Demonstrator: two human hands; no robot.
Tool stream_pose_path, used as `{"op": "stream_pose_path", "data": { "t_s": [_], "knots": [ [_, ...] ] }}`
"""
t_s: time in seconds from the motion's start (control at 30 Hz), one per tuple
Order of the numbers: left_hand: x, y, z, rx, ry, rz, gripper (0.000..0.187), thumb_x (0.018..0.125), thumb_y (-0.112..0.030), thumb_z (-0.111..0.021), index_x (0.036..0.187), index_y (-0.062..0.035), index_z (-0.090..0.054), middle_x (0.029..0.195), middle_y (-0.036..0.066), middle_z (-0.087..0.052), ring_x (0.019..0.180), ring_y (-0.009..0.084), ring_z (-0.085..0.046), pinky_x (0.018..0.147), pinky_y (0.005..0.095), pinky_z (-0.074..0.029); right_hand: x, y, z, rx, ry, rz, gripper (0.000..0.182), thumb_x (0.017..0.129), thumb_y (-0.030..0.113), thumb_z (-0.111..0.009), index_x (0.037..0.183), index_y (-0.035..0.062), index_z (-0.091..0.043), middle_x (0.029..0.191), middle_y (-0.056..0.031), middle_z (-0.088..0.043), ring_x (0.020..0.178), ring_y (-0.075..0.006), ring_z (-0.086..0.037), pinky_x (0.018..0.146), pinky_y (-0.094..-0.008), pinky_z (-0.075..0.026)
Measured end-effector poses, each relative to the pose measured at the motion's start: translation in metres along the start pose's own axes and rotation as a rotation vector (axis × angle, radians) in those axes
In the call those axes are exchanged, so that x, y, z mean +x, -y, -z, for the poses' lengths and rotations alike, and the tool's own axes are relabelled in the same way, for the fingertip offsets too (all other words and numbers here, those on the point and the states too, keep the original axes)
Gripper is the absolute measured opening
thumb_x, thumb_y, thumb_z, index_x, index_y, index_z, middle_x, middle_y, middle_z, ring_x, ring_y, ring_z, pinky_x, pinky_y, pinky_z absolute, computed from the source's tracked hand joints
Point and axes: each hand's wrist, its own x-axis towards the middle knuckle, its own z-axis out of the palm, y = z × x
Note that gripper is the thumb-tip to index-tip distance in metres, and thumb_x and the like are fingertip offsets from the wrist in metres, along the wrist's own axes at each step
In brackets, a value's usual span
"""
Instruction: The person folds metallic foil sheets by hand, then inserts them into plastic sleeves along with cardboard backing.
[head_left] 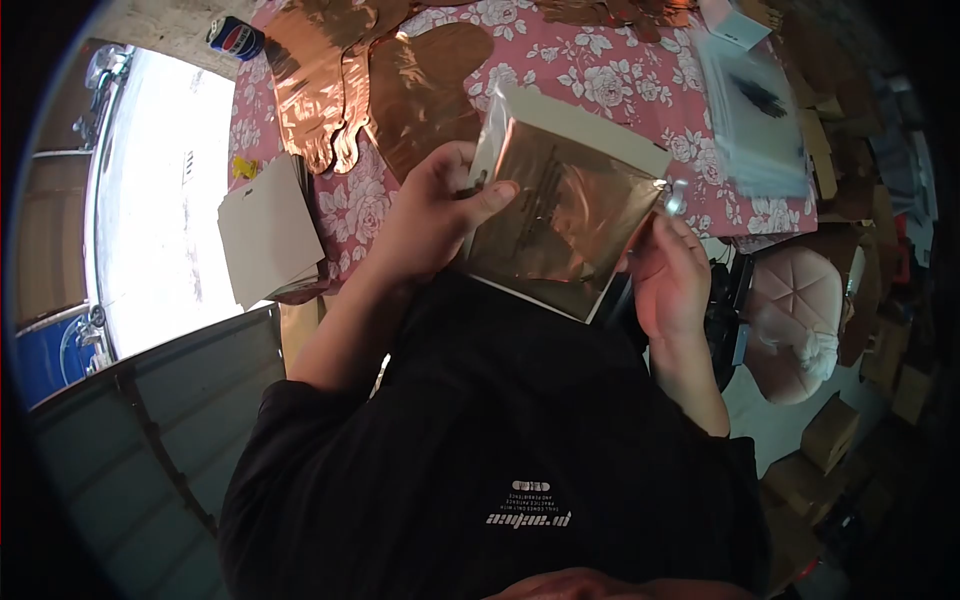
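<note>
From the head camera, the view looks down over a black shirt to both hands raised in front of the chest. The left hand grips the left edge of a clear packet with a copper-coloured sheet inside, thumb pressed over the front, fingers closed around it. The right hand holds the packet's right edge, fingers closed on it near a small shiny piece at the corner. The packet is tilted, held above the near edge of the surface, which has a floral cloth. Copper foil shapes lie on the cloth beyond; a cardboard stack sits at its left.
</note>
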Motion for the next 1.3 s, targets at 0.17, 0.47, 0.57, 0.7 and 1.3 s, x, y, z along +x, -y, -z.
{"op": "stream_pose_path", "data": {
  "t_s": [0.17, 0.47, 0.57, 0.7, 1.3],
  "knots": [
    [0.007, -0.001, -0.001, 0.240, -0.045, -0.044, 0.027, 0.100, -0.007, -0.080, 0.122, -0.0011, -0.067, 0.109, 0.002, -0.072, 0.102, 0.0094, -0.064, 0.092, 0.0282, -0.052, 0.007, 0.001, -0.008, -0.200, -0.036, 0.004, 0.015, 0.108, 0.014, -0.070, 0.118, 0.0040, -0.072, 0.105, -0.0042, -0.076, 0.090, -0.0116, -0.072, 0.075, -0.0300, -0.062],
    [0.028, 0.002, -0.007, 0.358, -0.058, -0.058, 0.027, 0.102, -0.006, -0.077, 0.124, 0.0035, -0.065, 0.110, 0.006, -0.073, 0.104, 0.0114, -0.065, 0.094, 0.0298, -0.052, 0.031, 0.014, 0.002, -0.406, 0.021, -0.030, 0.014, 0.107, 0.014, -0.073, 0.117, 0.0043, -0.071, 0.093, -0.0038, -0.076, 0.079, -0.0115, -0.072, 0.072, -0.0263, -0.059],
    [0.048, 0.001, -0.009, 0.261, 0.044, -0.135, 0.030, 0.103, -0.007, -0.076, 0.128, 0.0049, -0.065, 0.114, 0.008, -0.075, 0.106, 0.0124, -0.066, 0.096, 0.0317, -0.053, 0.045, 0.034, 0.016, -0.517, -0.012, 0.100, 0.022, 0.108, 0.015, -0.071, 0.126, 0.0014, -0.069, 0.099, -0.0052, -0.077, 0.083, -0.0120, -0.073, 0.075, -0.0256, -0.060],
    [0.088, -0.012, -0.008, 0.608, 0.101, -0.144, 0.046, 0.100, -0.015, -0.079, 0.136, 0.0071, -0.063, 0.116, 0.018, -0.076, 0.108, 0.0267, -0.073, 0.100, 0.0385, -0.055, 0.096, 0.105, 0.032, -0.897, -0.171, 0.529, 0.028, 0.106, 0.009, -0.073, 0.131, -0.0023, -0.067, 0.104, -0.0048, -0.075, 0.087, -0.0102, -0.069, 0.074, -0.0256, -0.056],
    [0.041, 0.019, -0.083, 1.274, 0.116, -0.619, 0.052, 0.093, -0.027, -0.079, 0.138, -0.0021, -0.067, 0.157, 0.021, -0.054, 0.151, 0.0412, -0.048, 0.129, 0.0567, -0.035, 0.449, 0.277, 0.046, -2.555, -0.069, 0.388, 0.027, 0.094, 0.009, -0.062, 0.111, 0.0021, -0.083, 0.118, -0.0248, -0.077, 0.111, -0.0438, -0.074, 0.099, -0.0504, -0.060]
  ]
}}
